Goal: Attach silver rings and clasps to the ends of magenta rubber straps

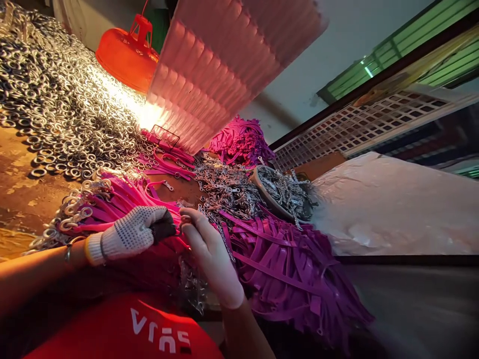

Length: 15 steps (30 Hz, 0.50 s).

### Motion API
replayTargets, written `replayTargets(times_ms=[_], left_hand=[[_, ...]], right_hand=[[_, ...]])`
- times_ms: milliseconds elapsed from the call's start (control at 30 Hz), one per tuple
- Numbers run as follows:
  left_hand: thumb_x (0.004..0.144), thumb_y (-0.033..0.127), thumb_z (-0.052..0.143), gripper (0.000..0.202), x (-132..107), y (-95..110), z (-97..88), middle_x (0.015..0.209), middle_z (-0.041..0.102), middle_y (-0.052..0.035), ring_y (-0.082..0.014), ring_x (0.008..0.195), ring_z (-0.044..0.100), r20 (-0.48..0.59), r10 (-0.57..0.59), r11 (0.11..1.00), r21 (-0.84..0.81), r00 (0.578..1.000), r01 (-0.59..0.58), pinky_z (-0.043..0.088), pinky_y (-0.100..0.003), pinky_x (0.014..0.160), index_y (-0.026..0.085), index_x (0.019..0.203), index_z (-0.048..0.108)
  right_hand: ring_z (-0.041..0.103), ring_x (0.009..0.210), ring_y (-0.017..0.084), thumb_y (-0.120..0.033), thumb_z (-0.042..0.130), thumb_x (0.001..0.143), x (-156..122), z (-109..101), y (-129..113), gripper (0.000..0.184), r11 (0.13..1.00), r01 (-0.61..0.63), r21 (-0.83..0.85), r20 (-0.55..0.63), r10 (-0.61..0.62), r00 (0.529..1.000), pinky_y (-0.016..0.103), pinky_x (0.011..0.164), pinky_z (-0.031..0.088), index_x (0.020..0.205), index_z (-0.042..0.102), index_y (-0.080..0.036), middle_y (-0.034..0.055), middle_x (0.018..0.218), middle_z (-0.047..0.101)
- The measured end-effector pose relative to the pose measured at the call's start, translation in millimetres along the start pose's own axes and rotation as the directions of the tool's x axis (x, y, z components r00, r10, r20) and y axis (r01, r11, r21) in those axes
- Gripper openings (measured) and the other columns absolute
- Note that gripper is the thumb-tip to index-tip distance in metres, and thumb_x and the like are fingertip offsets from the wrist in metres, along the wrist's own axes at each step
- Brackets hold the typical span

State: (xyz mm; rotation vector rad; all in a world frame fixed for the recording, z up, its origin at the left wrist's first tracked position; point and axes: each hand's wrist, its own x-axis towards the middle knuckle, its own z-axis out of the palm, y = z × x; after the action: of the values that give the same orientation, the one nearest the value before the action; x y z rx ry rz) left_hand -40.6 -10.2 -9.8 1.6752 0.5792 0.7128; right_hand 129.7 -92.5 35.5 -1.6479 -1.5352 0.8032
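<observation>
My left hand (130, 232), in a white dotted knit glove with dark fingertips, is closed at the middle of the bench. My right hand (211, 254), in a plain white glove with bare fingertips, is bent into a pinch just beside it. Bright pink shows in the small gap between the hands, and my fingers hide what they grip. Under and behind my left hand lies a bundle of pink straps (119, 197) with metal rings at their left ends. Purple straps (284, 269) are heaped to the right of my right hand.
A large pile of metal rings (67, 99) covers the left back. A red lamp (127, 55) hangs near a pale ribbed sheet (220, 65). Metal clasps (232, 187) lie loose and in a bowl (267, 192). A purple strap heap (243, 139) sits behind; plastic-covered material (396, 204) is at right.
</observation>
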Motion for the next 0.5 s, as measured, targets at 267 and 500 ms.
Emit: replayTargets(times_ms=[267, 500], left_hand=[[0.08, 0.026, 0.05, 0.008, 14, 24, 4.4, 0.057, 0.051, 0.0033, -0.0078, 0.041, 0.041, 0.134, -0.313, 0.879, -0.333, 0.94, 0.34, 0.03, -0.017, 0.036, 0.018, 0.078, 0.052], [0.076, 0.015, 0.047, 0.015, 101, 35, 2.8, 0.059, 0.053, 0.002, -0.0101, 0.044, 0.045, 0.325, -0.366, 0.93, 0.135, 0.872, 0.341, 0.035, -0.022, 0.042, 0.015, 0.083, 0.061]], right_hand=[[0.059, 0.072, 0.019, -0.027, 0.045, 0.099, -2, 4, 15, 0.025, 0.709, 0.287, -0.645, -0.08, -0.436, 0.897, 0.03, 0.068, 0.04, 0.088, 0.066, -0.018, 0.0058, 0.075, 0.067], [0.048, 0.057, 0.011, -0.034, 0.047, 0.102, 1, -24, 35, 0.029, 0.951, 0.068, -0.301, -0.228, -0.141, 0.963, 0.024, 0.056, 0.031, 0.079, 0.059, -0.021, -0.0035, 0.065, 0.058]])
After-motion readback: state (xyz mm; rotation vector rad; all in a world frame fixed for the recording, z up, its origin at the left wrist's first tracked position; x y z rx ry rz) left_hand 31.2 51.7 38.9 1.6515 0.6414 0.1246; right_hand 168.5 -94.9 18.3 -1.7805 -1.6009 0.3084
